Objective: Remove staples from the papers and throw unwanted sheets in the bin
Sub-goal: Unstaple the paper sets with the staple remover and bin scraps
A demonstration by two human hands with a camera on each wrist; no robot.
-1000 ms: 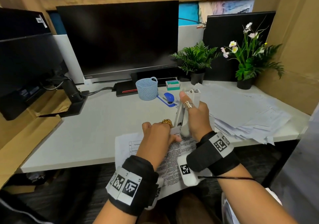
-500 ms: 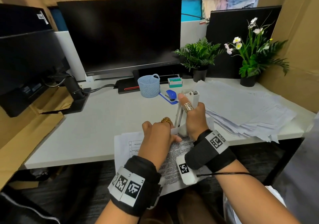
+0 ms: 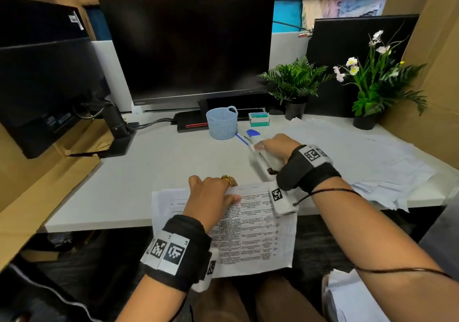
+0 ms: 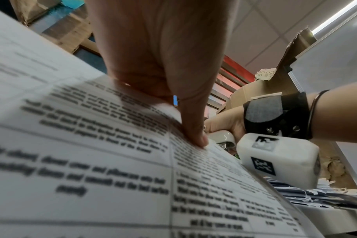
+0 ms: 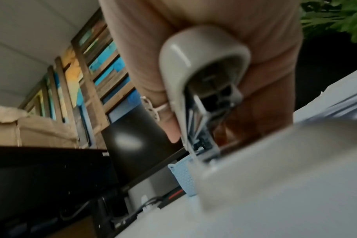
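I see the sheets (image 3: pixel 253 225) lying at the near edge of the surface (image 3: pixel 159 162), their lower half hanging over that edge. The left hand (image 3: pixel 211 197) rests on the upper left part of the sheets. In the left wrist view its thumb presses flat on the printed page (image 4: pixel 112 161) and the fingers (image 4: pixel 145 83) above are curled onto the top edge of the sheets, so this hand is grasping the sheets.

The right hand (image 3: pixel 275 148) is beyond the upper right corner of the sheets, just above the surface. Its fingers (image 5: pixel 265 67) are clenched around a white stapler (image 3: pixel 263 162); the right wrist view shows the stapler (image 5: pixel 202 67) from its rear end, with the fingers wrapped round the body. The stapler is blurred in the head view.

A blue basket (image 3: pixel 221 123) stands beyond the sheets, near the monitor (image 3: pixel 188 48). A loose paper pile (image 3: pixel 372 162) lies right of the sheets. Two potted plants (image 3: pixel 295 83) stand beyond that pile.
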